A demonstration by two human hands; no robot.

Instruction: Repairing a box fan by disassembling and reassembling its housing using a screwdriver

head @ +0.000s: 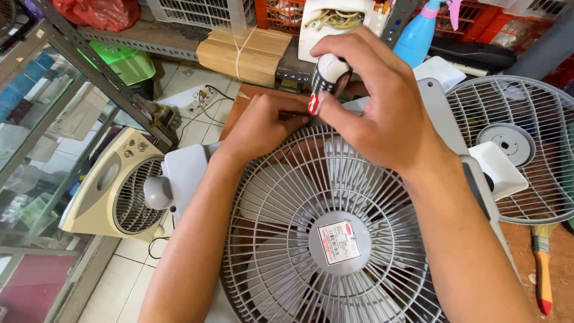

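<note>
Fan grille (311, 251): grey round wire guard, nearest the camera, face up w/ a labelled hub disc in the centre; fills the lower middle of the view.
Forearms: both run up from the bottom edge and converge at the grille's far rim.
Left hand (263, 128): curled into a loose fist, knuckles up, pinching the far rim of the grille; looks like it steadies the spot being worked.
Right hand (382, 107): closed round a screwdriver (327, 81), black-white handle w/ red end, wrist cocked, thumb side toward the left hand.
Tip: hidden btwn the hands, can't tell what it sits in.
Doing it well: I'd keep the driver in line w/ the fastener, press down, left hand holding the rim so the guard doesn't spin.
Farther right: second grille (526, 149), paintbrush (543, 263).
Farther left: box fan (113, 191) on the tiled floor.
</note>
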